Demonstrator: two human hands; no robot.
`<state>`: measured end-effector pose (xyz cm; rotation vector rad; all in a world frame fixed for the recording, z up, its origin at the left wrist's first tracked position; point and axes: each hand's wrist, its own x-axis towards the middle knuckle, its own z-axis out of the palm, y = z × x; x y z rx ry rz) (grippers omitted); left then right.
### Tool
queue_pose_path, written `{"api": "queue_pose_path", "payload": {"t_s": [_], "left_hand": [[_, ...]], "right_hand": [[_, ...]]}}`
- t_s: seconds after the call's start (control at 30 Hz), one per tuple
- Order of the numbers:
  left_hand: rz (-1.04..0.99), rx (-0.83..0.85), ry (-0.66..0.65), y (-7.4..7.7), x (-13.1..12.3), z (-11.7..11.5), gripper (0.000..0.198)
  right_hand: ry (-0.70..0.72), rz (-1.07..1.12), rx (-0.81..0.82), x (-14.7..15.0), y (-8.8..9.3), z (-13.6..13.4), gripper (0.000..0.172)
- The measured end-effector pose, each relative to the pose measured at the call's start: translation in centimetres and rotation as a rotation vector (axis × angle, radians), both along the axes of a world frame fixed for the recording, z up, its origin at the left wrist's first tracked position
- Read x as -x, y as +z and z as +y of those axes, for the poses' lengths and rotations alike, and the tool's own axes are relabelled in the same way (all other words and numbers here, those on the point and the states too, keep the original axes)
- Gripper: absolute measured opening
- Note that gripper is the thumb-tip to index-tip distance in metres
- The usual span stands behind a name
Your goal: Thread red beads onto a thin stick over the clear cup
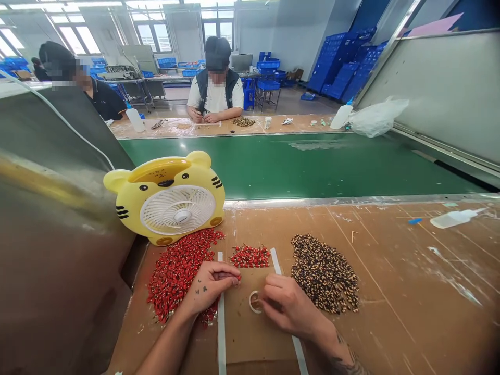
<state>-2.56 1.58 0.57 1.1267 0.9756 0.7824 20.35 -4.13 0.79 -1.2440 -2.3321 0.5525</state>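
L hand [209, 287] pinches a red bead [238, 278] (tiny, barely showing); small ring [254, 302] lies between hands, nearer R hand [288, 306], fingers bunched, hold unclear.

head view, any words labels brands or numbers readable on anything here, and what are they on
No readable words, brands or numbers show. The yellow plastic tiger-shaped desk fan bears only painted eyes and stripes, the white plastic squeeze bottle shows no legible label, and the dark tattoo marks on the left hand are too small to read.
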Motion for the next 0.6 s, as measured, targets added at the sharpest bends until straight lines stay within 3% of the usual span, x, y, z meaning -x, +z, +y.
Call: {"api": "queue_pose_path", "payload": {"t_s": [0.27, 0.43, 0.6], "left_hand": [[-0.127, 0.079, 0.011, -1.1, -0.4, -0.7, 0.013], [-0.201, 0.135, 0.020, -1.0, -0.8, -0.8, 0.014], [-0.236, 0.165, 0.040, -0.7, -1.0, -0.8, 0.017]], "right_hand": [[-0.006, -0.002, 0.071, 0.2, -0.1, 0.3, 0.023], [-0.007, 0.052, 0.091, 0.0, 0.0, 0.3, 0.025], [-0.111, 0.303, 0.095, -0.5, 0.5, 0.4, 0.022]]}}
